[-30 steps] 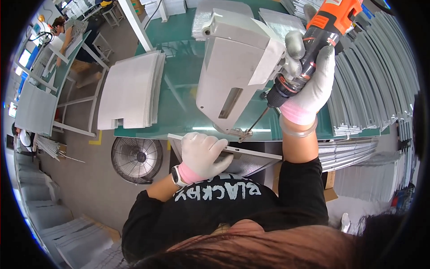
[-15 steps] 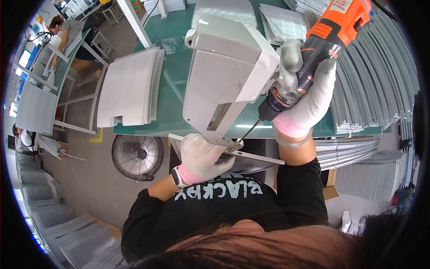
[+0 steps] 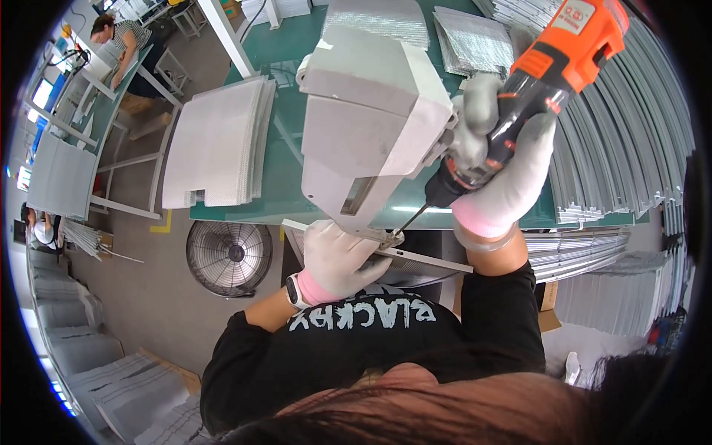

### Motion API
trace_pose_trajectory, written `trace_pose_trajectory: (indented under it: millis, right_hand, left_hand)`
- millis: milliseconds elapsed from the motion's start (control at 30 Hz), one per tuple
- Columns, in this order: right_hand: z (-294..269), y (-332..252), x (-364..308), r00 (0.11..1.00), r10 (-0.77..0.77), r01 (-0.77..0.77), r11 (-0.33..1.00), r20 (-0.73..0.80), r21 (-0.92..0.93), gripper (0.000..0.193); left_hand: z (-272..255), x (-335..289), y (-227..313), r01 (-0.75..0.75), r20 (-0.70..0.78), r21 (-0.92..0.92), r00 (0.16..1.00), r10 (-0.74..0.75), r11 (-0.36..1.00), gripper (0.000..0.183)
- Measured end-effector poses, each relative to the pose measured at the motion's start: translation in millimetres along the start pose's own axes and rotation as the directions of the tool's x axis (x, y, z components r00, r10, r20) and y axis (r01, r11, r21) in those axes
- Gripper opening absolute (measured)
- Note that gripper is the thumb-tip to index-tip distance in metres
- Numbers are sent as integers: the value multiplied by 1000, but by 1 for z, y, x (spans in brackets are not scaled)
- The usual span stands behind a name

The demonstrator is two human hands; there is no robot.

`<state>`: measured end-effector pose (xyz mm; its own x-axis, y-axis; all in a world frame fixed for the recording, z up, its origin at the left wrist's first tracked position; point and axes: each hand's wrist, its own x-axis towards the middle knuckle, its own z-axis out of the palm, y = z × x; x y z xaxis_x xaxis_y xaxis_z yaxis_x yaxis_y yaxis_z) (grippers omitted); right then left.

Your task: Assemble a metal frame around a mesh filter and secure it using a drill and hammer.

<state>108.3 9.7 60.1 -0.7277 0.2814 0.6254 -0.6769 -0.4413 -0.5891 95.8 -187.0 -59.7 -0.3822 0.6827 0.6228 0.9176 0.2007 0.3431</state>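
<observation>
My right hand point(image 3: 504, 159), in a white glove with a pink cuff, is wrapped round an orange and black power screwdriver point(image 3: 552, 70). Its long thin bit point(image 3: 415, 219) slants down to the lower tip of a grey machine housing point(image 3: 371, 111), beside a small metal fitting point(image 3: 391, 239). My gloved left hand point(image 3: 334, 256) is closed on a thin light-grey metal frame point(image 3: 430, 260) just below that tip. The fingertips on the frame's far side are partly hidden. The frame lies across in front of my body.
Stacked white mesh panels point(image 3: 219, 144) lie on the green table point(image 3: 282, 170) at left. Long metal strips point(image 3: 615, 141) fill the right side. Silvery foil-like sheets point(image 3: 475, 41) lie at the back. A floor fan point(image 3: 230, 259) stands left of me; a person point(image 3: 122, 44) leans over another bench.
The power screwdriver and my right hand have shifted slightly, the tool tilting a little further toward the right. My left hand and the frame stay nearly in place.
</observation>
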Motion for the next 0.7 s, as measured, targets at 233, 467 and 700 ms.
trace_pose_trajectory:
  millis: [233, 467, 700]
  right_hand:
    - [2, 21, -39, 988, 131, -141, 980, -79, -140, 89]
    - [5, 15, -41, 967, 189, -201, 978, -171, -60, 94]
    - [8, 13, -50, 964, 214, -222, 975, -157, -30, 96]
  left_hand:
    - [-2, 5, 6, 43, 59, -56, 997, -40, 998, 27]
    - [6, -9, 9, 170, 153, -183, 978, -142, 968, 31]
    - [25, -31, -1, 153, 246, -319, 966, -74, 935, 30]
